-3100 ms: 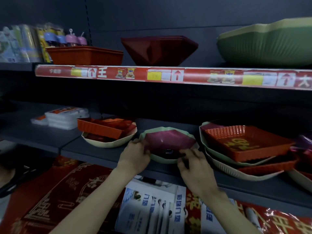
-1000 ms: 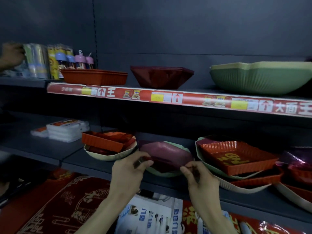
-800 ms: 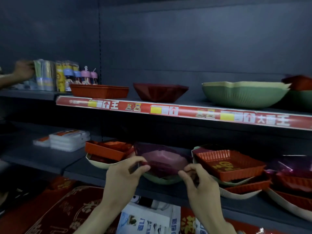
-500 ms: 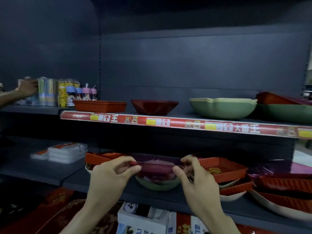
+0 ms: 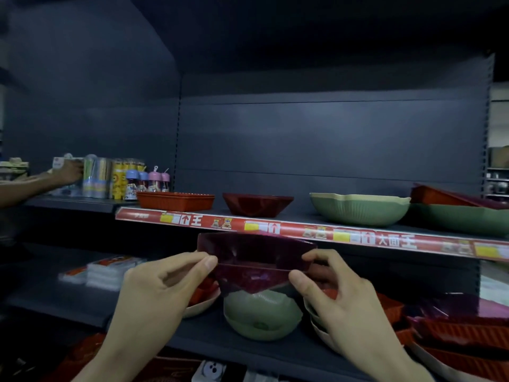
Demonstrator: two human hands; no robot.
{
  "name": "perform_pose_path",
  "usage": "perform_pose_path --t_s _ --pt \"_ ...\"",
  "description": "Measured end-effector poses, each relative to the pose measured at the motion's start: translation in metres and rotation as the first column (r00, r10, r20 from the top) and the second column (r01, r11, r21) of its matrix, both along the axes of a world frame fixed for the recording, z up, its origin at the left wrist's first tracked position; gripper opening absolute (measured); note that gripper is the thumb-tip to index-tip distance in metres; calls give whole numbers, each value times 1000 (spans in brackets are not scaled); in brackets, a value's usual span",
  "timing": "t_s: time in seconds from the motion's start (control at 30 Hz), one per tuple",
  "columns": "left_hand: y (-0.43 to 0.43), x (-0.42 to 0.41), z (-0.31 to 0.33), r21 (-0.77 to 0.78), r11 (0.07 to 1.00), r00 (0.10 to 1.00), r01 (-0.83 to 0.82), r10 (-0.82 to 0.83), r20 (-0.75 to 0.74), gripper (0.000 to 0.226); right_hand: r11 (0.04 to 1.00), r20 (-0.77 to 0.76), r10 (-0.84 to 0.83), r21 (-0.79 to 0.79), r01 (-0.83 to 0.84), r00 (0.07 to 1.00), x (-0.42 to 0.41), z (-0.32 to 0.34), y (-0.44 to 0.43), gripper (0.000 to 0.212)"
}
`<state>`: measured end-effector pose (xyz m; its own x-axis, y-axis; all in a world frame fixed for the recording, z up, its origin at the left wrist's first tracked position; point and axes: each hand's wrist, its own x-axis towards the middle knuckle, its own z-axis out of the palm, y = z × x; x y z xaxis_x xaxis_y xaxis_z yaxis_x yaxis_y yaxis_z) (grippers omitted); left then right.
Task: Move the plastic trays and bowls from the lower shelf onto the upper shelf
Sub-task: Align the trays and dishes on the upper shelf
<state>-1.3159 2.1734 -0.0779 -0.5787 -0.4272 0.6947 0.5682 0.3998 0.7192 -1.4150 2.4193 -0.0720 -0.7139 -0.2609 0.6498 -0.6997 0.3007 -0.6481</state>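
A translucent purple bowl [image 5: 254,260] hangs in the air just below the upper shelf's red price strip [image 5: 303,230]. My left hand [image 5: 162,288] pinches its left rim and my right hand [image 5: 336,293] pinches its right rim. Under it, a green bowl [image 5: 261,315] sits on the lower shelf [image 5: 209,337]. On the upper shelf stand an orange tray [image 5: 176,201], a dark red bowl [image 5: 257,204] and a large green bowl [image 5: 358,208].
Stacked red trays and cream bowls [image 5: 454,334] fill the lower shelf's right side. A cream bowl holding red trays [image 5: 201,299] sits behind my left hand. Another person's hand [image 5: 68,172] touches packaged goods at the upper left. White packs [image 5: 110,271] lie lower left.
Both hands have lifted the purple bowl out of the green bowl and up to the height of the upper shelf's edge. My view has tilted upward.
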Motion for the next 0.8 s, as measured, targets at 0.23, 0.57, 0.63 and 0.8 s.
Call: perform_pose_path --t_s 0.23,0.57,0.63,0.8 --pt "-2 1 23 -19 999 990 -32 29 -135 13 997 -108 56 -53 -62 993 7 25 5 57" --pt "-18 -50 59 -90 995 955 -33 5 -296 12 967 -153 180 -155 -204 972 -38 74 -15 45" --pt "-22 -63 69 -101 993 952 -55 21 -306 11 964 -155 190 -159 -215 969 -51 83 -23 39" --pt "-33 -104 93 -92 994 943 -62 28 -332 10 953 -141 184 -215 -211 973 -89 106 -41 35"
